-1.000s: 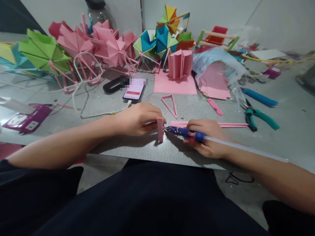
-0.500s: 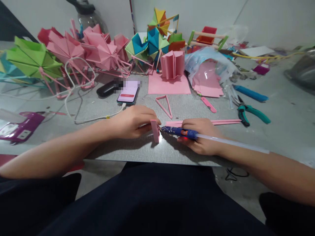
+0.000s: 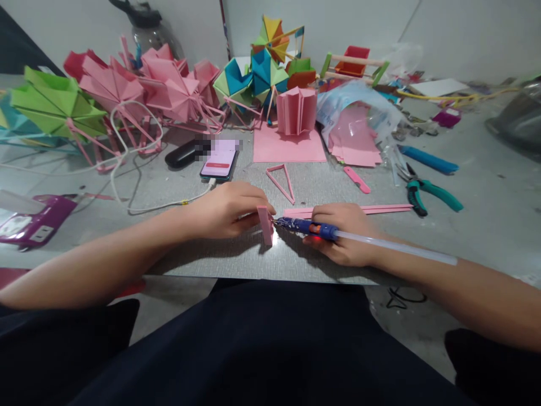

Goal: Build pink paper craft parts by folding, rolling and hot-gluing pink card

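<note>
The folded paper piece (image 3: 265,223) at the left hand (image 3: 228,208) is pink. The glue gun (image 3: 310,227) in the right hand (image 3: 344,234) is blue with orange, its glue stick (image 3: 393,244) milky white. Beyond the right hand, teal-handled pliers (image 3: 426,194) lie on the speckled grey bench (image 3: 486,220).

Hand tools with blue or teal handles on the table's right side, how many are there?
2: teal-handled pliers lying right of the long pink strip, and a blue-handled tool just behind them. Clutter may hide others.

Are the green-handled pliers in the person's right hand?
No, the right hand holds a blue glue gun, while the green-handled pliers lie on the table off to the right.
</note>
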Tool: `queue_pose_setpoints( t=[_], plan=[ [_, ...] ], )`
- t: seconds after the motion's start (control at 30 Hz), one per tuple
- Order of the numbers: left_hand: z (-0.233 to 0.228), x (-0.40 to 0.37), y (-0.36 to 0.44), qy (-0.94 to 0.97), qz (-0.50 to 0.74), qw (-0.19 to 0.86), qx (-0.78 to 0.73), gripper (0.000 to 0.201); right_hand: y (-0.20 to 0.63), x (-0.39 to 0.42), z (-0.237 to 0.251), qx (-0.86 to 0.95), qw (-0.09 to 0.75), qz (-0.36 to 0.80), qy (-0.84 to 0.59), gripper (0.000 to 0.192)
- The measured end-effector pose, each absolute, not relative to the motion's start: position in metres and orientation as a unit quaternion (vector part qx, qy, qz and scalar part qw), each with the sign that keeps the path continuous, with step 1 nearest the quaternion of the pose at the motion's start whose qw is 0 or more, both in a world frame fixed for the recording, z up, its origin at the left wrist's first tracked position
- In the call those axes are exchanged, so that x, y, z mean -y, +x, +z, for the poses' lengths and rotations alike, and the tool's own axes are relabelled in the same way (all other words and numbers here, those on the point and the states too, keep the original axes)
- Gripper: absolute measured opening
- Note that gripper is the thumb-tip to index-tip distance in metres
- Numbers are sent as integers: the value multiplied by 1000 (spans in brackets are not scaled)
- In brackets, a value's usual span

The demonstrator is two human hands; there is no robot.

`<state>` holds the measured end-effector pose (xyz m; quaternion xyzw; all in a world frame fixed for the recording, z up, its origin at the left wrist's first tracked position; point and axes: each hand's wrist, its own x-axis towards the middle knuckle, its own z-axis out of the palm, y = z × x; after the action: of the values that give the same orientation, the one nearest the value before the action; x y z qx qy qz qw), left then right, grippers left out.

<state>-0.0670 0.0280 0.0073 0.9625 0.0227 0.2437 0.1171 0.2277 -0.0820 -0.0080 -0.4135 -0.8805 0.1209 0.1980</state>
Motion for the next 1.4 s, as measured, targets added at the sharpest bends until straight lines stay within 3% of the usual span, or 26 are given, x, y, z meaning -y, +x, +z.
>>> queue_pose_setpoints(
  t=[0.6,0.87,0.97,1.1,1.2,1.3,1.4],
  plan=[
    [6,-28,-66,962,246,119,-21,22,231,81,-7,875,189,157,-417,49],
    [9,-26,-66,964,244,101,-18,22,229,80,8,792,182,347,-469,41],
    [10,-25,-66,964,249,92,-12,24,239,78,15,775,183,370,-479,42],
    [8,-25,-66,961,264,79,-6,22,270,88,35,753,238,309,-530,56],
    [5,-26,-67,960,268,83,-6,18,308,108,47,746,274,241,-557,53],
    [1,-27,-67,960,265,86,-12,16,361,132,47,717,284,40,-636,45],
    [0,-27,-65,961,260,89,-20,16,427,149,35,687,260,-105,-671,58]
  ],
)
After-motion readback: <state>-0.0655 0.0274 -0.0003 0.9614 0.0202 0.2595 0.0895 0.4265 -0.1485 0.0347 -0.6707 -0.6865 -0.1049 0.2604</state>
